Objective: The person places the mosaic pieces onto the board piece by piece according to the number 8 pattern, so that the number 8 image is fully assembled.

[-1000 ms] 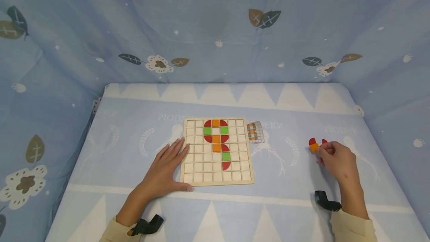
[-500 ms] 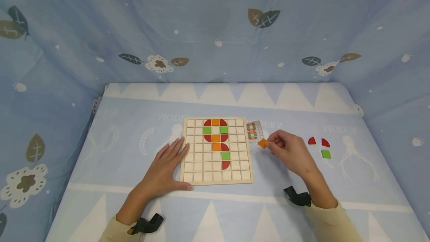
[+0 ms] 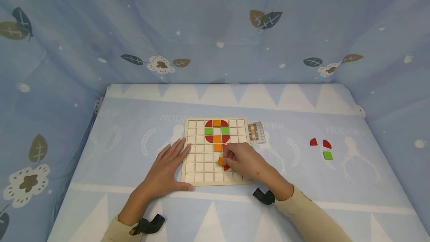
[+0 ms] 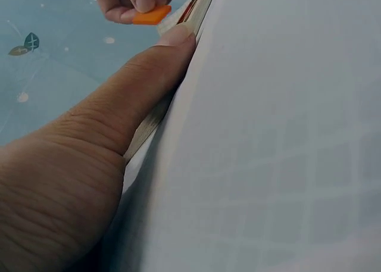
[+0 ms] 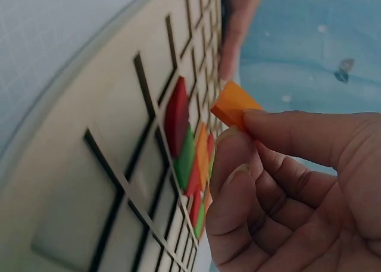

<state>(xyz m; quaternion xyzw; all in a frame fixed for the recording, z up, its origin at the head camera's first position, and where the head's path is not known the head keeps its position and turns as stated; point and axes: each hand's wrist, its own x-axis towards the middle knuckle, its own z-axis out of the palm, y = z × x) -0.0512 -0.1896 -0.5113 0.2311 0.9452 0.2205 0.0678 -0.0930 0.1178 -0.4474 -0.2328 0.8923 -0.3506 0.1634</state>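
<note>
A wooden grid board [image 3: 199,177] lies on the table, with red quarter-round, green square and orange square tiles set in some of its cells. My right hand [image 3: 243,160] pinches an orange square tile [image 3: 221,161] between thumb and fingers, over the lower middle of the board. In the right wrist view that orange tile [image 5: 235,104] is tilted and held clear of the grid. The hand covers part of the lower red and green tiles. My left hand [image 3: 166,169] rests spread along the board's left edge, its thumb [image 4: 143,81] against the near side.
A small pattern card [image 3: 256,133] lies right of the board. Farther right on the table are two red quarter-round tiles [image 3: 327,144] and a green square tile [image 3: 327,155]. Patterned blue fabric [image 3: 215,29] hangs behind and at both sides.
My right hand has picked up the orange tile from beside the loose red pieces and carried it left, past the card, to over the board. My left hand has stayed in place.
</note>
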